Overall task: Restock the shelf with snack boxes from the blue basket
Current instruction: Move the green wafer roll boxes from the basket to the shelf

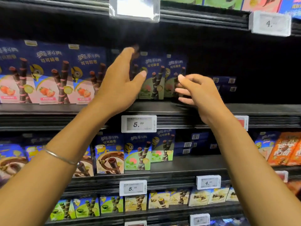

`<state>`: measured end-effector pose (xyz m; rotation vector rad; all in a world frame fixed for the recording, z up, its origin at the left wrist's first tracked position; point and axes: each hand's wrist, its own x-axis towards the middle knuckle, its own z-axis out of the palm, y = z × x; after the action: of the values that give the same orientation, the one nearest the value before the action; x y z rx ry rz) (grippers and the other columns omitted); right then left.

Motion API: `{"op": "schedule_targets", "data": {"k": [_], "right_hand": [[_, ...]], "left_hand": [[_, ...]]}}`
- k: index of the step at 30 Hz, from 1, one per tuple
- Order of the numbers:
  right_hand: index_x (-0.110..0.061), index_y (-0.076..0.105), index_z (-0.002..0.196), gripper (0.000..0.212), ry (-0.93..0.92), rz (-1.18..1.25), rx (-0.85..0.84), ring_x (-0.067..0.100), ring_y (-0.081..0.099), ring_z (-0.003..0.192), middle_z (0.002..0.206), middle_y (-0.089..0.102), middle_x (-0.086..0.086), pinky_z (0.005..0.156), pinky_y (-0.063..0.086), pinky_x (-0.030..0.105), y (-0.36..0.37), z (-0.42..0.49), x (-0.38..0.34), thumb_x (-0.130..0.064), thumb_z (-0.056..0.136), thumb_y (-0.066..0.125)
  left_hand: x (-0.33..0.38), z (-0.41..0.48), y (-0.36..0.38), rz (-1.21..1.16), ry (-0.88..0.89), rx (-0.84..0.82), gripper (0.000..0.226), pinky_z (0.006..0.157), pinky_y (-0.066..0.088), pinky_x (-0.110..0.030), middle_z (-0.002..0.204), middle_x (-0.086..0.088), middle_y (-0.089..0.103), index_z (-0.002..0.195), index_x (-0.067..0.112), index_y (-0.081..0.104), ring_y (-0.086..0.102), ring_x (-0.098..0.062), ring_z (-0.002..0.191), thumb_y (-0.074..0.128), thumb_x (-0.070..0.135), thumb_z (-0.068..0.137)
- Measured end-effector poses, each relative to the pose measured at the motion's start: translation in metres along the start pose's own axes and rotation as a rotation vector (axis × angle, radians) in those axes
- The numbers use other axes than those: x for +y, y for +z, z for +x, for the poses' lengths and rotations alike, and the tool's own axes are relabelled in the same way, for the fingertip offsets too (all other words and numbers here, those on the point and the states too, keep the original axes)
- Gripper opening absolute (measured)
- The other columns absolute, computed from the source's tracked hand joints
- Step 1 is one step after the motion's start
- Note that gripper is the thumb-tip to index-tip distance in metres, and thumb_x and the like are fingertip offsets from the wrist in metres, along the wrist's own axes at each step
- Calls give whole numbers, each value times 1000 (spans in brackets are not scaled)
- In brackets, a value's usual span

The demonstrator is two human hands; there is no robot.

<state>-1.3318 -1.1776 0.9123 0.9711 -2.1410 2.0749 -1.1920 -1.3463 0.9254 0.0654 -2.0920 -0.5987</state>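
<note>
Here the left hand (120, 85) is spread wide, thumb out, its fingertips (129, 50) at the top of a blurred dark box (135, 66) on the middle shelf (162, 108). Just right of it, two green snack boxes (154, 79) stand upright, set back from the shelf edge. The right hand (200, 95) hovers beside them, fingers loosely bent, holding nothing. Pink boxes (48, 74) line the shelf's left part.

The snack boxes (153, 77) are printed cardboard with a smooth, slightly glossy face. The shelf (195, 108) is matt black with a ribbed front edge. The price tags (139, 124) have white plastic casings; the tag holder (134, 8) above is clear glossy plastic. The thin bangle (60, 156) is shiny metal.
</note>
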Motion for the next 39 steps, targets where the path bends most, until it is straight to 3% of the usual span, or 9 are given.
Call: {"op": "schedule_targets", "data": {"k": [3, 11, 15, 22, 25, 27, 29, 35, 39], "right_hand": [[-18, 68, 118, 27, -12, 169, 0, 12, 71, 109, 120, 72, 3, 91, 60, 40, -8, -24, 1, -36, 100, 61], [-10, 59, 133, 49, -6, 404, -37, 25, 68, 119, 127, 71, 9, 93, 59, 41, -50, -107, 42, -46, 104, 43], [-9, 60, 128, 54, 187, 386, -54, 29, 70, 113, 123, 72, 12, 92, 58, 39, -89, -177, 105, -51, 98, 44], [-8, 67, 115, 39, 713, 137, -65, 29, 69, 99, 112, 74, 16, 77, 48, 36, -171, -332, 257, -40, 99, 52], [-9, 69, 104, 31, 962, 31, -116, 37, 65, 92, 106, 73, 21, 69, 50, 34, -200, -407, 318, -35, 104, 52], [-14, 70, 96, 30, 1083, -57, -150, 37, 68, 94, 106, 74, 20, 82, 54, 41, -213, -448, 349, -38, 103, 54], [-19, 69, 93, 25, 1198, -106, -179, 28, 70, 95, 109, 74, 14, 91, 53, 43, -222, -484, 370, -38, 101, 57], [-7, 59, 113, 22, 1342, -163, -273, 20, 60, 78, 108, 65, 20, 55, 46, 19, -225, -549, 449, -27, 104, 55], [-16, 55, 105, 13, 1378, -258, -435, 22, 55, 96, 113, 60, 17, 84, 50, 34, -208, -576, 533, -29, 105, 51]], "left_hand": [[15, -31, 7, -355, -35, 124, 44, 111, 46, -24, 142, -7, 61, 149, 5, 48, 58, -11, 132, 54, 18, 108], [42, -125, 46, -868, -181, 225, 39, 96, 56, -45, 138, -13, 66, 139, 16, 51, 66, -29, 127, 39, 35, 107], [55, -220, 93, -960, -413, 192, 41, 84, 59, -35, 130, -11, 72, 135, 17, 57, 69, -31, 119, 40, 39, 104], [79, -450, 199, -672, -1183, -29, 27, 74, 59, -30, 116, -6, 78, 126, 14, 66, 74, -35, 109, 50, 27, 110], [109, -541, 231, -605, -1492, -74, 24, 61, 57, -18, 117, -15, 76, 122, 9, 67, 77, -16, 89, 50, 23, 111], [126, -587, 245, -565, -1629, -82, 17, 55, 56, -17, 109, -14, 77, 114, 11, 67, 77, -7, 74, 52, 17, 110], [141, -622, 254, -488, -1715, -92, 14, 58, 58, -22, 105, -15, 77, 109, 10, 68, 76, -7, 71, 54, 15, 108], [130, -695, 284, -444, -1872, -215, 31, 79, 56, -40, 110, -12, 78, 121, 12, 67, 76, -23, 88, 53, 36, 108], [94, -736, 329, -391, -1961, -292, 38, 77, 51, -36, 112, -10, 75, 121, 9, 64, 71, -21, 87, 49, 42, 109]]}}
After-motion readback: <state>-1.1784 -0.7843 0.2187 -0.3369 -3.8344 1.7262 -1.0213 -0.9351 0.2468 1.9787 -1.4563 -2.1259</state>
